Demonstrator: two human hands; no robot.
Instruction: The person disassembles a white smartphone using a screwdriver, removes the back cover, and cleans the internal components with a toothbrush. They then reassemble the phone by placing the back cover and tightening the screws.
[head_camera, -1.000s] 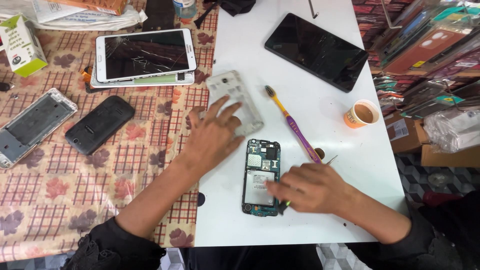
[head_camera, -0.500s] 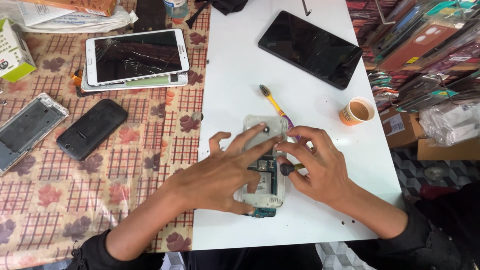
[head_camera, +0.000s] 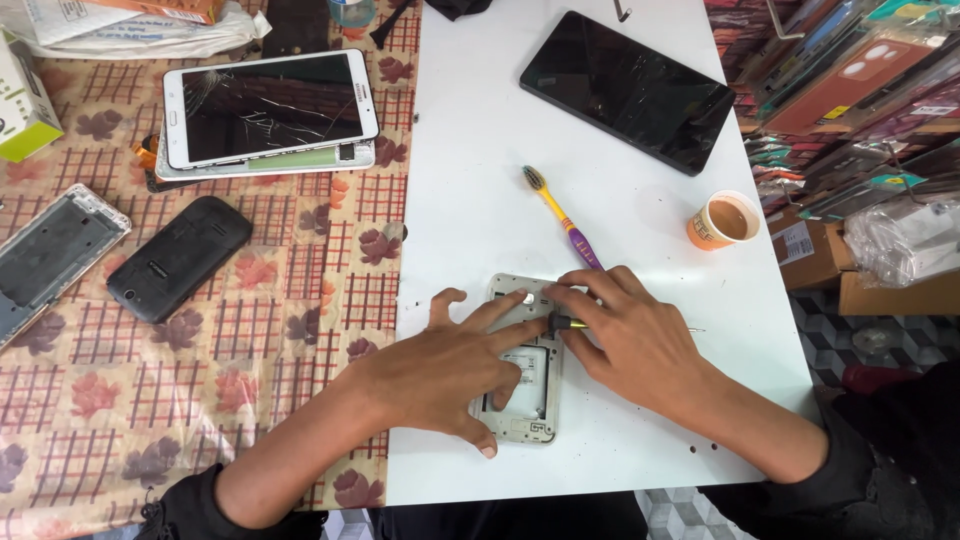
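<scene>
A disassembled phone (head_camera: 522, 400) lies back-up on the white table top (head_camera: 470, 200), with a silver mid-frame laid over it. My left hand (head_camera: 440, 372) lies spread across it, fingers pressing the frame down. My right hand (head_camera: 635, 340) pinches a small screwdriver (head_camera: 563, 323) with a black and yellow grip. Its tip points at the upper part of the frame, next to my left index fingertip. Much of the phone is hidden under both hands.
A yellow and purple toothbrush (head_camera: 560, 215) lies just beyond the phone, with an orange paper cup (head_camera: 725, 220) to its right. A black tablet (head_camera: 625, 90) lies farther back. On the checked cloth at left lie a cracked white tablet (head_camera: 270, 105), a black phone (head_camera: 178, 258) and a bare phone frame (head_camera: 50, 255).
My left hand brought the silver frame from the upper left and laid it over the open phone. Both hands now rest on it, and the circuit board is covered.
</scene>
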